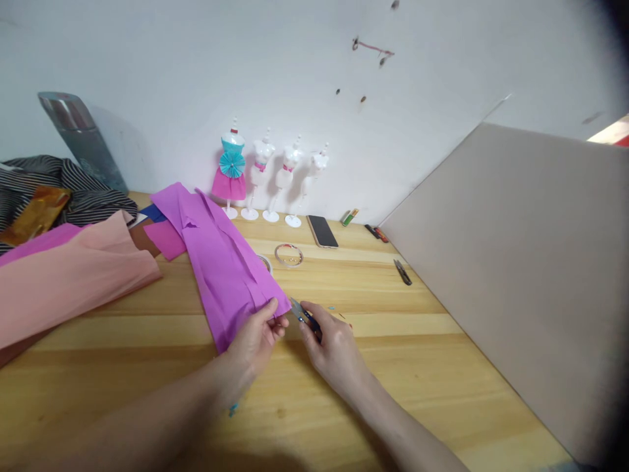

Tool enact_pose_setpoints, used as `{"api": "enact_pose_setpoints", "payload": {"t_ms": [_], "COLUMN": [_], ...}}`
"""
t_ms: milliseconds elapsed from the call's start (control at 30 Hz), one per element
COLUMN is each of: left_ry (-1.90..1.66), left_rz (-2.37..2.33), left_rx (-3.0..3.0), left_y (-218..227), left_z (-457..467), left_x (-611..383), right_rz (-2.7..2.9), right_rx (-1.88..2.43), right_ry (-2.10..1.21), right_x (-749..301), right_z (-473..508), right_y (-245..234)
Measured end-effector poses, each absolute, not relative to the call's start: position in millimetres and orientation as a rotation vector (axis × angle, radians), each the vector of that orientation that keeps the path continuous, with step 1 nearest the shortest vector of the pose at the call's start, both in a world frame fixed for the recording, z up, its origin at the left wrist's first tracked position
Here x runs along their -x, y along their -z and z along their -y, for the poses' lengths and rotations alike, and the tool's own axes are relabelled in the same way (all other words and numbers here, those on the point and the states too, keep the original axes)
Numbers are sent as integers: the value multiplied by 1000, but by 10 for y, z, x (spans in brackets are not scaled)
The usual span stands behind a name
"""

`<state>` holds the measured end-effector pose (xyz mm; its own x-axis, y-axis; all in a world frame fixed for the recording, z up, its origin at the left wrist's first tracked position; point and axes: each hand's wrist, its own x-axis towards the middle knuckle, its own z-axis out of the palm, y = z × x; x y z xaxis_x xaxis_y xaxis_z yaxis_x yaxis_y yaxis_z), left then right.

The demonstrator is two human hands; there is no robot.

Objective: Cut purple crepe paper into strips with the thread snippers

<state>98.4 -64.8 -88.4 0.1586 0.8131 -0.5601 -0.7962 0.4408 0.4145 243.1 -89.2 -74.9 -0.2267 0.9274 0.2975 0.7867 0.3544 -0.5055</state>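
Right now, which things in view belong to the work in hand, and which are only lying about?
Work in hand:
- thin purple sheet, in the left hand
- thread snips, in the right hand
- four mannequins, possibly

Apparently lying about:
- smartphone
- second snips
- flask
- striped cloth

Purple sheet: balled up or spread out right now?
Spread out, though creased: the purple sheet runs lengthwise from the left hand back toward the wall. Whether it is doubled in places, I cannot tell.
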Motion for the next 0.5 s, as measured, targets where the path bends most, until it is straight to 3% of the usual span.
{"api": "enact_pose_setpoints", "payload": {"t_ms": [500], "left_ry": [-1183], "left_rz": [-815], "left_rx": [-28], "left_y": [924], "left_z": [658], "left_x": [-1000], "right_rz": [2067], "right_rx": [1548], "right_ry": [-306], "right_x": [-2357], "right_z": [825], "right_y": [791]}}
